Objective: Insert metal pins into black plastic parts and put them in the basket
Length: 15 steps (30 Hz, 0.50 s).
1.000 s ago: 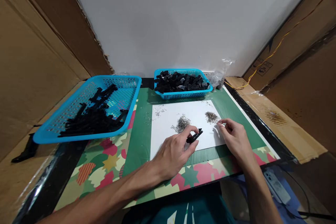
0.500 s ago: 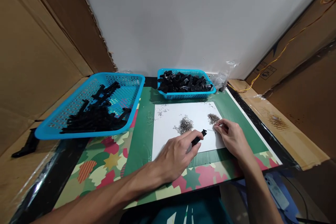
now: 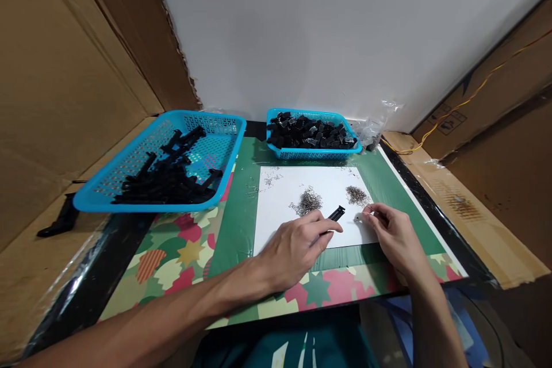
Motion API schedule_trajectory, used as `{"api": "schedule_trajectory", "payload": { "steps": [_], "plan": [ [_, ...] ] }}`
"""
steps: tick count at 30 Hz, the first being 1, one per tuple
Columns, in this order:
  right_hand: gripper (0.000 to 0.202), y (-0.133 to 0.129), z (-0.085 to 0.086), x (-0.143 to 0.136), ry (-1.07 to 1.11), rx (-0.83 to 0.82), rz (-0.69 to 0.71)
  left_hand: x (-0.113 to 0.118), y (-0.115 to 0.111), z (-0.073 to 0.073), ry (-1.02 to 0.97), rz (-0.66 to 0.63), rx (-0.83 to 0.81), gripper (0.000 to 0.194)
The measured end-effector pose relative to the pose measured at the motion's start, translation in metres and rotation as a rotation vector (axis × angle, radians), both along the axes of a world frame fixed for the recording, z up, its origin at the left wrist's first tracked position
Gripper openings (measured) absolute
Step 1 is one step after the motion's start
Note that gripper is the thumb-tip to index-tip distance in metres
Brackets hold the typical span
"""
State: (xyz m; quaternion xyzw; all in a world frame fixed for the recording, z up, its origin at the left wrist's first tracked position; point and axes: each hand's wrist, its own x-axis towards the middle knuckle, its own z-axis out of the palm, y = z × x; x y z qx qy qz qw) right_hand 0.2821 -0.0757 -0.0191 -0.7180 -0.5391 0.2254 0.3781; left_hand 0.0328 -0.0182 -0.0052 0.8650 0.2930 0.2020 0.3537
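Presently, a narrow black plastic piece with a notched end (image 3: 337, 214) is located above the near edge of a rectangular white sheet (image 3: 330, 184), tilted with its notched end pointing away and to the right. The left hand (image 3: 304, 238) grasps it between thumb and fingers, with the notched end projecting beyond them. The right hand (image 3: 392, 233) is at the sheet's right edge, near the near right corner, with thumb and forefinger brought close together; whether a tiny item is gripped there cannot be told. A small dark speck (image 3: 357, 219) lies on the sheet just beside those fingertips. Just beyond the left hand is a heap of small silver-coloured metal pieces (image 3: 309, 201); a smaller heap of brownish metal pieces (image 3: 357, 195) sits by the sheet's right edge. Loose thin metal pieces (image 3: 271, 177) are scattered at its far left corner. The sheet lies on a green mat with a multicoloured patterned border (image 3: 317, 289). At the mat's far edge stands a blue perforated plastic basket (image 3: 319, 154) filled with short black pieces (image 3: 310, 131), with a crumpled clear plastic bag (image 3: 371, 131) beside it. A larger blue perforated basket (image 3: 150, 207) overlaps the mat's left edge and contains long black plastic pieces (image 3: 164, 185).
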Motion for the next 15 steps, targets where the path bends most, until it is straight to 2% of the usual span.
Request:
{"api": "schedule_trajectory", "payload": {
  "steps": [10,15],
  "plan": [
    [0.031,-0.0038,0.0025,-0.0017,-0.083,-0.069,0.014,-0.0016,-0.0017,0.0024,0.030,0.003,-0.034,0.030],
    [0.028,-0.0032,0.0012,-0.0016,-0.085,-0.094,0.033,-0.0013,-0.0021,-0.0011,0.028,0.015,-0.026,0.029]
  ]
}}
